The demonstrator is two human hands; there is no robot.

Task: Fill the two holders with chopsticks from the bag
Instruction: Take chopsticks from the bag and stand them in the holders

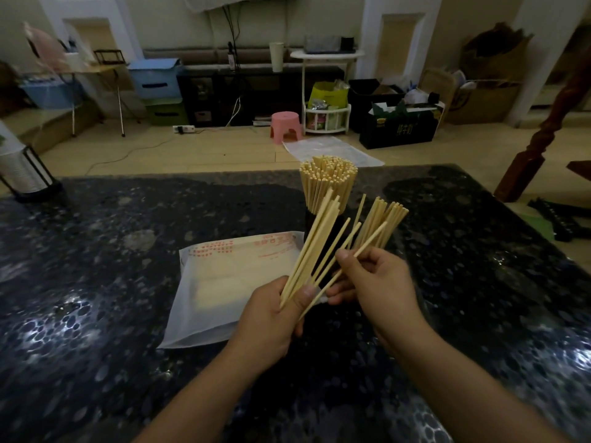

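Above the dark speckled table [128, 282], the left hand [271, 318] grips a fanned bundle of chopsticks [315, 247], fingers curled round their lower ends. Just right of its thumb, the right hand [374, 282] pinches one chopstick [367, 241] between thumb and fingers. Beyond the fingertips stand a full holder [326, 183] and a partly filled holder [383, 222]; the bag [220, 282] lies left of the left hand

Both dark holders [315, 225] sit mostly hidden behind chopsticks [315, 247] (bag print [220, 249] unreadable).
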